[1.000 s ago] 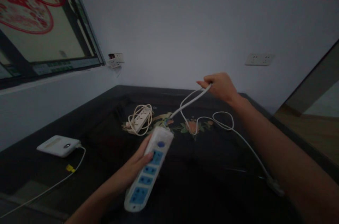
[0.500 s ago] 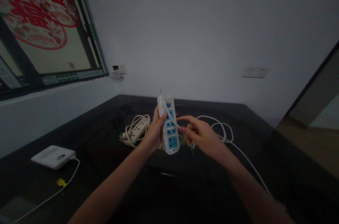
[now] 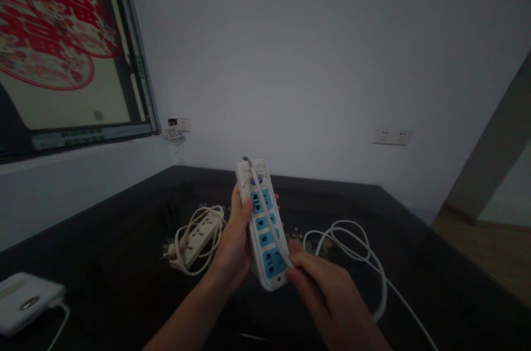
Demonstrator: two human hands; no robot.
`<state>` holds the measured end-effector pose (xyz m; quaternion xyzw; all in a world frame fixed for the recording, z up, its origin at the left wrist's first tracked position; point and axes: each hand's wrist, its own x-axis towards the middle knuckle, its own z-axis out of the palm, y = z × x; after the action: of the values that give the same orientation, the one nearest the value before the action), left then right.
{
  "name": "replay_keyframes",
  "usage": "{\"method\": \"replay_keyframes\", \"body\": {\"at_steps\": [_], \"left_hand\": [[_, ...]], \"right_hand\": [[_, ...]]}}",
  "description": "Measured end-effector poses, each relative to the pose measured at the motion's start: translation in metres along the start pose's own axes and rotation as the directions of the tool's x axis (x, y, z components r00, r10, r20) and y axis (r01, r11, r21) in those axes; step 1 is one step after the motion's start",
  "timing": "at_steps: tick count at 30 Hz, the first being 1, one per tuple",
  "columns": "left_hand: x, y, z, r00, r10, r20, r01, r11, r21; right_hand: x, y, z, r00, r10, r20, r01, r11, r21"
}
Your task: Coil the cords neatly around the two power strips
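A white power strip point(image 3: 264, 282) with blue socket panels and a dark blue switch is held up over the black table, tilted lengthwise toward me. My left hand point(image 3: 234, 235) grips it round its left side, the thumb on the front edge. Along its face runs its white cord point(image 3: 265, 208), coming from the top end, where a small greenish bit shows. Near the strip's bottom end my right hand point(image 3: 321, 284) pinches that cord between thumb and forefinger. More white cord point(image 3: 360, 248) lies in loose loops to the right.
On the black table point(image 3: 124, 251), a second power strip point(image 3: 201, 240) lies left, wrapped in its own cord. A white box-shaped device point(image 3: 27, 301) with a cable sits at the lower left. Wall sockets point(image 3: 392, 136) are at the right, others point(image 3: 176, 128) near the window.
My right hand has slid the cord down along the strip's face, from its middle to the bottom end. The cord now lies straighter over the sockets. The view has tilted up and shifted.
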<state>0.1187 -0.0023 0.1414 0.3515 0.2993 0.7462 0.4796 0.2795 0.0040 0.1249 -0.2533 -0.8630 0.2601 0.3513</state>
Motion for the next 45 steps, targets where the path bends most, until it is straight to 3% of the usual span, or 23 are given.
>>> {"method": "replay_keyframes", "body": {"at_steps": [6,9,14,17,20,23,26,32,40,45], "left_hand": [[0.000,-0.002,-0.005,0.999,0.024,-0.044,-0.021,0.997,0.076],[0.000,-0.006,-0.006,0.999,0.049,-0.011,-0.047,0.992,0.119],[-0.001,-0.007,-0.005,0.993,0.105,-0.046,-0.096,0.980,0.176],[0.000,-0.006,-0.003,0.991,0.099,-0.089,-0.084,0.984,0.156],[-0.001,-0.004,-0.003,0.988,0.099,-0.118,-0.084,0.988,0.129],[-0.004,-0.006,-0.001,0.991,0.088,-0.102,-0.079,0.993,0.093],[-0.010,-0.013,0.002,0.996,0.050,-0.068,-0.047,0.998,0.052],[-0.016,-0.031,0.005,0.996,0.067,-0.050,-0.065,0.996,0.054],[-0.014,-0.036,0.005,0.976,0.207,-0.061,-0.205,0.978,0.039],[-0.016,-0.036,0.007,0.962,0.253,-0.104,-0.255,0.967,-0.016]], "right_hand": [[0.001,0.014,0.015,1.000,-0.015,-0.005,0.014,0.990,-0.140],[0.000,0.017,0.020,1.000,-0.013,-0.001,0.012,0.981,-0.196],[-0.001,0.015,0.024,0.999,0.034,0.011,-0.031,0.979,-0.202],[0.001,0.016,0.021,0.996,0.089,-0.018,-0.090,0.986,-0.137],[0.004,0.017,0.017,0.971,0.223,-0.086,-0.228,0.973,-0.046],[0.007,0.015,0.013,0.947,0.321,-0.028,-0.318,0.945,0.075],[0.009,0.014,0.013,0.958,0.276,0.077,-0.286,0.933,0.218],[0.010,0.030,0.019,0.969,0.238,0.067,-0.247,0.909,0.335],[0.012,0.034,0.020,0.977,0.215,-0.003,-0.210,0.957,0.198],[0.013,0.026,0.026,0.979,0.203,0.033,-0.192,0.847,0.495]]}}
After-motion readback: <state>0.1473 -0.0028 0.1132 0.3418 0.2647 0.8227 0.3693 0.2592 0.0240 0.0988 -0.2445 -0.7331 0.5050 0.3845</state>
